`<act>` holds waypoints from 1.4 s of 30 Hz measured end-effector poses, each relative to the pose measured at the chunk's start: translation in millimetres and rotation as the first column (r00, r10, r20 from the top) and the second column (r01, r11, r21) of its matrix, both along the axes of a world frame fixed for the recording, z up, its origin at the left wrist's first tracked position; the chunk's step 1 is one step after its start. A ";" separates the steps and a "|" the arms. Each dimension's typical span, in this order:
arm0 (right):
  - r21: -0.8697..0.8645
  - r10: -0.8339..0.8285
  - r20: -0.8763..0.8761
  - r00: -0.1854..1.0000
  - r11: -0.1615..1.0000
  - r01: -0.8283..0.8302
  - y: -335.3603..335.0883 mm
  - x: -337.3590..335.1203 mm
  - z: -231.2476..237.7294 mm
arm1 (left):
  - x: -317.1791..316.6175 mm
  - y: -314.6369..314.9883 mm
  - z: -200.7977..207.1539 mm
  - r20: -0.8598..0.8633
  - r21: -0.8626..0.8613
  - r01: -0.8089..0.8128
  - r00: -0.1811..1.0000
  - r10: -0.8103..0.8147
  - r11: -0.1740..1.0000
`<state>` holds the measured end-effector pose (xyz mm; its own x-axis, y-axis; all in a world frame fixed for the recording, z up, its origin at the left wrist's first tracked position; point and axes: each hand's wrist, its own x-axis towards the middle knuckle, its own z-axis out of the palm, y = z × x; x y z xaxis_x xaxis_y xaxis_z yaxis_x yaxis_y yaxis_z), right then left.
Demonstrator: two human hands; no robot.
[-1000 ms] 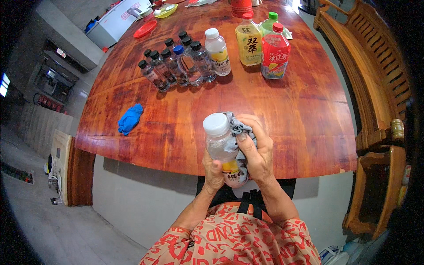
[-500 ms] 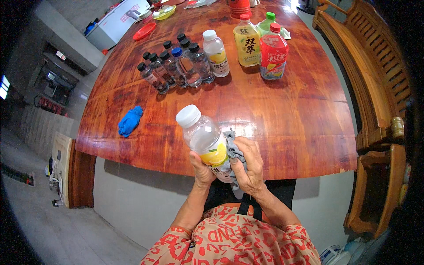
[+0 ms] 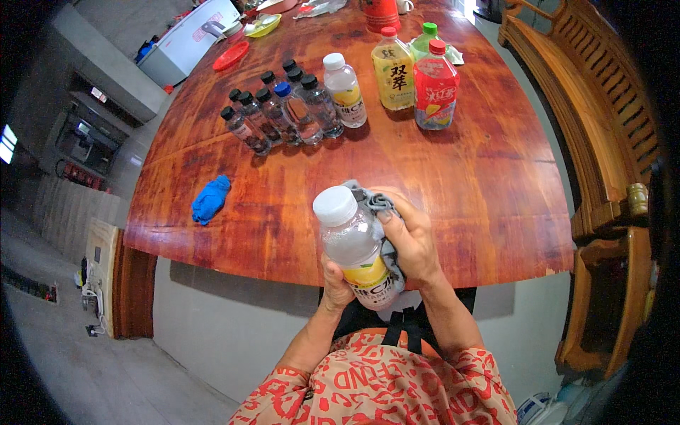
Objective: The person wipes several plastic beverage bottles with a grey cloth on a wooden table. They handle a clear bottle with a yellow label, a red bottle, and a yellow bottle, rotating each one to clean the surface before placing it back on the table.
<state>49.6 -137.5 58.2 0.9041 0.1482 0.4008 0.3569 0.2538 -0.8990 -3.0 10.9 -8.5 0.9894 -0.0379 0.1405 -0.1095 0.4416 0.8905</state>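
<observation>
A clear plastic bottle (image 3: 351, 241) with a white cap and a yellow-and-white label is held tilted over the table's near edge. My left hand (image 3: 336, 285) grips its lower left side, fingers partly hidden behind it. On the bottle's right side, my right hand (image 3: 416, 239) presses a grey cloth (image 3: 379, 201) against the shoulder and wall. Farther off stands a group of small clear bottles (image 3: 271, 113) with black caps, one capped in blue. A similar white-capped bottle (image 3: 345, 92) stands at their right.
On the wooden table (image 3: 467, 184) lies a crumpled blue cloth (image 3: 211, 200) at left. A yellow drink bottle (image 3: 394, 74), a red-labelled bottle (image 3: 436, 88) and a green-capped bottle (image 3: 429, 30) stand far right. Behind are a red plate (image 3: 231, 56) and a red container (image 3: 381, 14). A wooden bench (image 3: 588, 106) flanks the right.
The held bottle has moved right and nearer to me. My right hand and the grey cloth have slid up toward the bottle's neck.
</observation>
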 end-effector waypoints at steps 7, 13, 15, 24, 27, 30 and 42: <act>-0.282 -0.320 0.691 0.648 0.707 0.649 18.6 -33.2 0.9 | 10.8 -11.4 1.8 0.108 -0.108 -0.048 0.992 0.059 0.993; -0.209 -0.322 0.415 0.851 0.876 0.434 7.4 -17.2 11.3 | 3.6 -7.5 -8.3 -0.027 -0.170 -0.025 0.999 0.021 0.985; -0.218 -0.238 0.328 0.914 0.923 0.318 1.5 -10.3 12.8 | 4.7 -6.8 -5.2 -0.034 -0.176 0.005 0.999 -0.011 0.984; -0.159 0.065 -0.178 0.982 0.983 -0.094 -9.3 14.9 23.1 | 11.6 -7.8 4.6 -0.151 -0.064 0.090 0.984 -0.098 0.994; -0.307 -0.149 0.072 0.986 0.938 0.164 5.2 16.5 4.2 | 19.2 -13.8 3.8 -0.142 0.015 -0.064 0.988 0.066 0.998; -0.244 -0.195 0.057 0.979 0.948 0.203 18.4 13.2 -5.5 | 16.5 -15.1 -10.1 -0.068 -0.064 -0.079 0.995 0.075 0.995; -0.404 -0.205 0.675 0.709 0.701 0.587 22.7 -46.5 -38.7 | 30.0 3.2 -0.1 -0.089 -0.200 -0.037 0.996 0.020 0.979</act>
